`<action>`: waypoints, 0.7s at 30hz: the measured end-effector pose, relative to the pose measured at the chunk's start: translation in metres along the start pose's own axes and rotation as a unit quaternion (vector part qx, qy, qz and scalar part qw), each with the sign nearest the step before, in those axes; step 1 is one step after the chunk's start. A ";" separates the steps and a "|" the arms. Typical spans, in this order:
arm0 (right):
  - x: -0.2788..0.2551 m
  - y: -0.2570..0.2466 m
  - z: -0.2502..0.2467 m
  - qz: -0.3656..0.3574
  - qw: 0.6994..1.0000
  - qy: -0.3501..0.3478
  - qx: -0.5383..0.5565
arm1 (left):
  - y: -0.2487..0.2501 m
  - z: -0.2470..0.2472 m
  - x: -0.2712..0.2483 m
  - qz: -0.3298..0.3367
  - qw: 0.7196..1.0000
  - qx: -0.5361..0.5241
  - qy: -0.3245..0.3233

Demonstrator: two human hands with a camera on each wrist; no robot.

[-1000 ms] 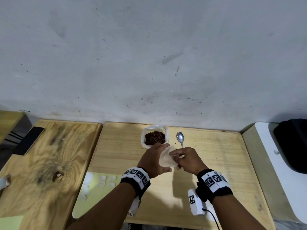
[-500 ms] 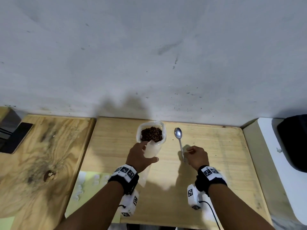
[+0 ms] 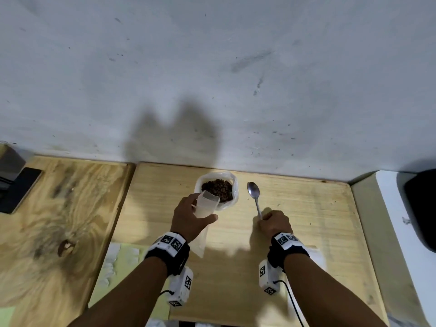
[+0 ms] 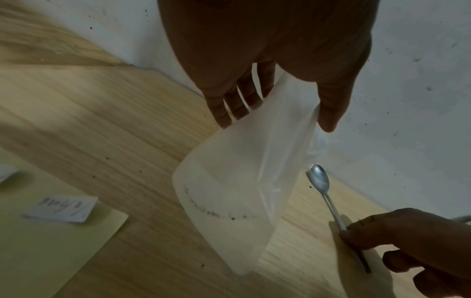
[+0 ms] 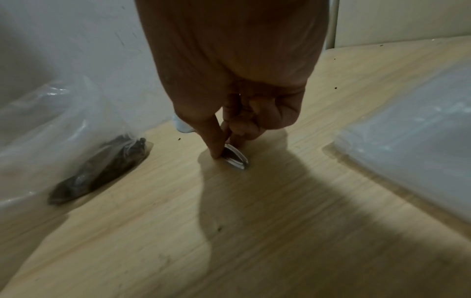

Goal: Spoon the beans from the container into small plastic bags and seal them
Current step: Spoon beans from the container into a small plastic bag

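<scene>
A round container (image 3: pixel 233 185) lined with clear plastic holds dark beans (image 3: pixel 218 188) near the wall. My left hand (image 3: pixel 205 210) grips a small translucent plastic bag (image 3: pixel 207 204) just in front of the container, mouth up and open. In the left wrist view the bag (image 4: pixel 242 191) hangs between my fingers (image 4: pixel 229 108) and thumb. A metal spoon (image 3: pixel 254 193) lies on the wooden table (image 3: pixel 318 208) to the right of the container. My right hand (image 3: pixel 262 218) pinches its handle end (image 5: pixel 235 158) against the table.
A yellow sheet (image 3: pixel 122 270) with small white labels (image 4: pixel 61 209) lies at the lower left. A dark phone (image 3: pixel 21 187) rests on the left board. Clear plastic (image 5: pixel 413 131) lies right of my right hand. A white surface (image 3: pixel 398 232) with a black object (image 3: pixel 422 208) stands at the right.
My right hand let go of the bag, moved right and took hold of the spoon handle. My left hand carried the bag forward to the container.
</scene>
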State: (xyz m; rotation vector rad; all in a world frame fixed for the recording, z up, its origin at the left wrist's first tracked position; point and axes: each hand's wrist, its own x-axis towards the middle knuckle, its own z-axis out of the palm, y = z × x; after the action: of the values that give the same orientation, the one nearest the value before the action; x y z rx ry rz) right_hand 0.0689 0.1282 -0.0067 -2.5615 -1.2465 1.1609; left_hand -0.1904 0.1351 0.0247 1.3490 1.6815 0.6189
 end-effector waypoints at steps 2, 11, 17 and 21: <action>-0.001 -0.001 0.001 0.004 1.000 0.003 0.006 | 0.001 -0.002 0.001 -0.001 1.000 -0.008 -0.002; -0.014 0.005 -0.017 -0.045 0.985 0.141 0.089 | -0.003 -0.008 -0.003 -0.003 1.000 -0.006 -0.002; -0.024 0.003 -0.038 -0.127 0.928 0.231 0.265 | -0.007 -0.007 -0.010 -0.010 1.000 0.002 -0.007; -0.032 -0.004 -0.042 -0.155 0.906 0.218 0.328 | -0.009 -0.005 -0.011 -0.015 1.000 0.003 -0.005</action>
State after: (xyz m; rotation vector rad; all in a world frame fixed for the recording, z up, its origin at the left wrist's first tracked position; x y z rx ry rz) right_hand 0.0813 0.1195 0.0442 -1.8859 -0.9026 0.7129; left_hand -0.1991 0.1231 0.0232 1.3266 1.6937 0.5888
